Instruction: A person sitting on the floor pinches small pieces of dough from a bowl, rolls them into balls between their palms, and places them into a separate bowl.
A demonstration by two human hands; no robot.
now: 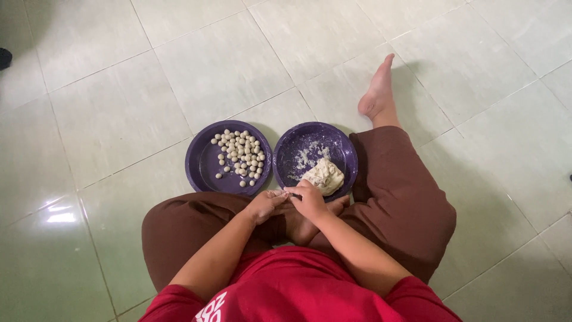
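Dough lump [325,175] in the right purple plate [298,143], small balls [240,154] in the left plate [199,164]; grip of both hands [289,203] unclear.

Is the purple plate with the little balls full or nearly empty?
Partly full. Small dough balls cluster across the middle and right of the left purple plate, while its left side shows bare purple.

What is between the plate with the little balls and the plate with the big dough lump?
Nothing. In the head view the plate of dough balls and the plate with the dough lump sit side by side, rims almost touching, with a sliver of floor tile between.
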